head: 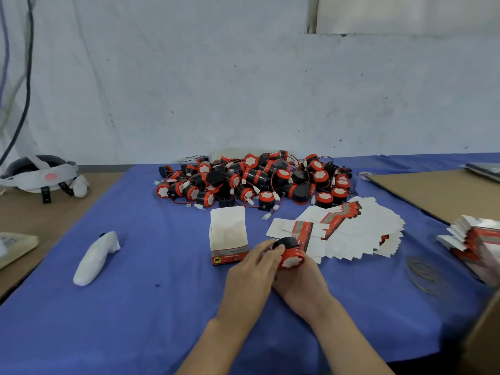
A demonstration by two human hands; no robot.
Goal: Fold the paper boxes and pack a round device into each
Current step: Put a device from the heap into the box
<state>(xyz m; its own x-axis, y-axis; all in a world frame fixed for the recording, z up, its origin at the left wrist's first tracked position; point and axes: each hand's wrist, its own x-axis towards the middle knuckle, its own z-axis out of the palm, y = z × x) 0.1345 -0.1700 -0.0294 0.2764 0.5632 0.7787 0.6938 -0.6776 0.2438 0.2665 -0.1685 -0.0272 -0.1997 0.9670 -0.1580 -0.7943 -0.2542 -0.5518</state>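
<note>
Blue-clothed table [135, 293] below a scuffed white wall [243, 90]: left hand [250, 274] and right hand [303, 285] both grip one round device [290, 254].

The blue cloth [167, 307] lies open near left; device pile [254, 180] (wires trailing) and flat cartons [359, 228] block beyond.

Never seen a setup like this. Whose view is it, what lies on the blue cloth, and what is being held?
No robot here: this single picture comes from a camera worn on a person's head, looking down at their bare hands. The left hand and right hand together hold one round device, black with a red end. Beside it an open paper box stands upright on the blue cloth. Behind lies a pile of devices; to the right, fanned flat boxes. A white object lies further left.
</note>
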